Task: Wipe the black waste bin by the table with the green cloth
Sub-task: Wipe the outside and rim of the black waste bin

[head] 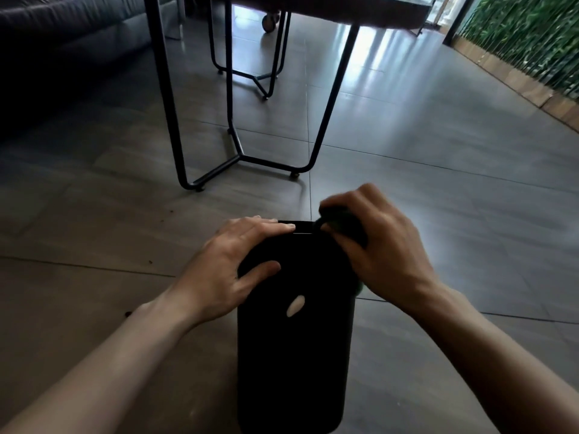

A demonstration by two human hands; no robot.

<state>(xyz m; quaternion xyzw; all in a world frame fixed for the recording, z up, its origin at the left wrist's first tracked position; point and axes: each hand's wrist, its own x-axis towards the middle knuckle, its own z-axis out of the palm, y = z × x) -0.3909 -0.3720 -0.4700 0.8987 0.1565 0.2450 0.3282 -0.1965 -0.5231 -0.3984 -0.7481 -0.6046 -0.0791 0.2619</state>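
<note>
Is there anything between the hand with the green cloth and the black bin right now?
Nothing visible. The right hand grips the bunched green cloth right against the top right edge of the tall black plastic waste bin. The left hand rests flat on the bin's top left, clear of the cloth.

A dark table with black bent-metal tube legs (232, 89) stands on a glossy grey tiled floor (407, 145), its feet resting near a tile joint. A dark grey upholstered sofa (62, 32) fills the upper left corner. Along the right edge, a green bamboo-leaf wall (532, 36) rises above a wooden plank border (513, 79). A small castor wheel (271, 21) shows beyond the table.
</note>
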